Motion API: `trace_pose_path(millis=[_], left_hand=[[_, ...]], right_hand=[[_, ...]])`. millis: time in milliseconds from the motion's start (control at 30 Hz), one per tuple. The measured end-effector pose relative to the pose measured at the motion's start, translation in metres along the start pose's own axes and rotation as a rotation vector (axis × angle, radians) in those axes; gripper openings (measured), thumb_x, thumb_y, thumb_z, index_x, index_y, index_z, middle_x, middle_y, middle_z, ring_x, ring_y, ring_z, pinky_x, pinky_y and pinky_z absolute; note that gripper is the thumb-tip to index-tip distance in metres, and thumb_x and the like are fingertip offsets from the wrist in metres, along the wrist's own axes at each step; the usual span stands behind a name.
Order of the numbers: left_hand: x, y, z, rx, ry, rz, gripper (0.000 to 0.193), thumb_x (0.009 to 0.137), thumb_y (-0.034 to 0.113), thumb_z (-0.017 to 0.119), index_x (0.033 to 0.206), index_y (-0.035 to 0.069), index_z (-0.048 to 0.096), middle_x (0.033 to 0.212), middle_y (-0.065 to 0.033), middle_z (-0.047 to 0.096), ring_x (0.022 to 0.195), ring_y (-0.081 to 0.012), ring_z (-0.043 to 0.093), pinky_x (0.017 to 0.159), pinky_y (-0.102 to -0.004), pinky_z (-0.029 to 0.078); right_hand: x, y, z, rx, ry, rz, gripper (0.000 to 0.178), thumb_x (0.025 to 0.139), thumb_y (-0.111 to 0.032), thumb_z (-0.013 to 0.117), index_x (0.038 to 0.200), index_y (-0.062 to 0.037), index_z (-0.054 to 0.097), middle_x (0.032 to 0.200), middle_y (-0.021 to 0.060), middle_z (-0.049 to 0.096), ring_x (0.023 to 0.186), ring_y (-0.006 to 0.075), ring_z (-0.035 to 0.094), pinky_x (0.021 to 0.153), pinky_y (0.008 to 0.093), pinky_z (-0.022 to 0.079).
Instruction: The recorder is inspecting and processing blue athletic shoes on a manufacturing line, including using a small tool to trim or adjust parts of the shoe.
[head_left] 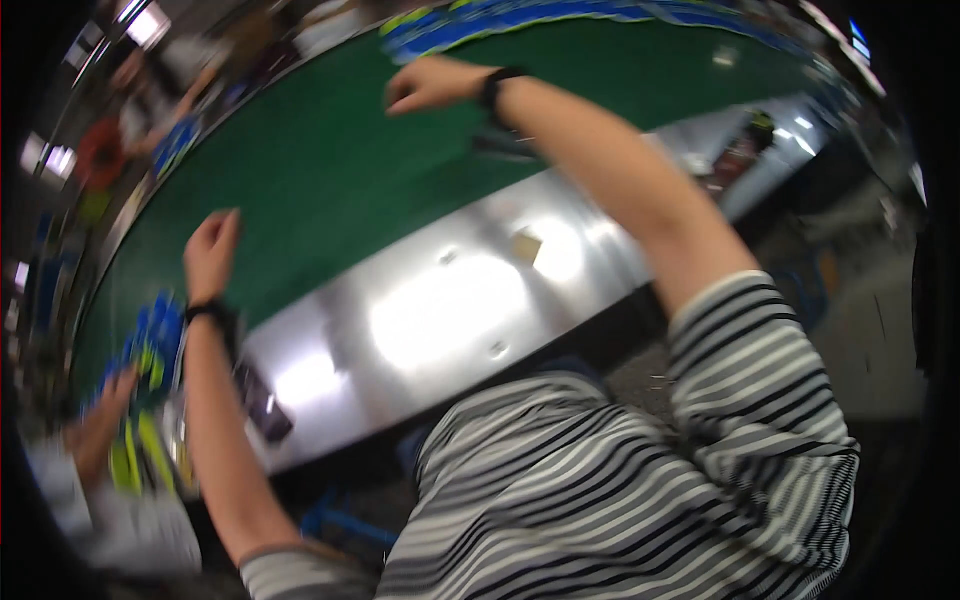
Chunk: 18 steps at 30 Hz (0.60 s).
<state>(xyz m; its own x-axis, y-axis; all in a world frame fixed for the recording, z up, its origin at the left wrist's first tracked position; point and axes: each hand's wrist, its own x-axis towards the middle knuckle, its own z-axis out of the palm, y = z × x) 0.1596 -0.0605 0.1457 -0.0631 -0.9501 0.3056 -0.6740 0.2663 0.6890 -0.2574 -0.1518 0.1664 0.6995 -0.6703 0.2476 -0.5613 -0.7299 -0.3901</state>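
My left hand [212,252] is raised over the left part of a green work surface [330,190], its fingers curled in and nothing visible in them. Farther off and to the right, my right hand [437,85] hangs over the same green surface, also curled and with nothing showing in its grip. Both wrists wear dark bands. Just beyond the right hand lies a long row of blue and yellow-green pieces [520,25]. A dark flat object [505,145], partly behind my right forearm, rests near the surface's metal border. Motion blurs the picture.
A shiny metal ledge [350,335] runs along my side, bearing a small tan square [527,246], a dark rectangular object [262,405] and a reddish-brown item [738,158]. At left, another person's hand [103,418] is beside blue and yellow-green pieces [150,340]. Someone else works across the surface.
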Motion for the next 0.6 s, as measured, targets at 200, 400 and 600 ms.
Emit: trace_pose_path(millis=[200, 400, 600], left_hand=[[0.050, 0.004, -0.010, -0.027, 0.036, 0.002, 0.027, 0.091, 0.024, 0.059, 0.094, -0.002, 0.063, 0.078, -0.0038, 0.064, 0.072, -0.0099, 0.061, 0.067, -0.0255, 0.050], [0.056, 0.039, 0.011, -0.121, -0.025, -0.015, 0.027, 0.092, 0.025, 0.058, 0.095, -0.001, 0.063, 0.080, -0.0025, 0.062, 0.072, -0.0087, 0.056, 0.066, -0.0221, 0.045], [-0.021, 0.085, 0.046, -0.293, -0.249, 0.120, 0.021, 0.095, 0.018, 0.054, 0.094, -0.002, 0.061, 0.082, -0.0017, 0.060, 0.076, -0.0074, 0.054, 0.070, -0.0211, 0.043]], right_hand=[[0.019, 0.034, -0.058, -0.186, 0.036, 0.302, 0.028, 0.074, -0.030, 0.067, 0.093, -0.0104, 0.072, 0.088, 0.0099, 0.070, 0.085, 0.0246, 0.066, 0.077, 0.0364, 0.051], [0.005, 0.046, -0.111, -0.371, 0.141, 0.291, 0.031, 0.075, -0.035, 0.067, 0.094, -0.0116, 0.073, 0.089, 0.0090, 0.071, 0.084, 0.0238, 0.067, 0.077, 0.0357, 0.052], [-0.061, -0.052, -0.091, 0.062, -0.084, 0.104, 0.036, 0.084, -0.040, 0.064, 0.105, -0.0115, 0.069, 0.096, 0.0039, 0.069, 0.086, 0.0154, 0.065, 0.078, 0.0294, 0.049]])
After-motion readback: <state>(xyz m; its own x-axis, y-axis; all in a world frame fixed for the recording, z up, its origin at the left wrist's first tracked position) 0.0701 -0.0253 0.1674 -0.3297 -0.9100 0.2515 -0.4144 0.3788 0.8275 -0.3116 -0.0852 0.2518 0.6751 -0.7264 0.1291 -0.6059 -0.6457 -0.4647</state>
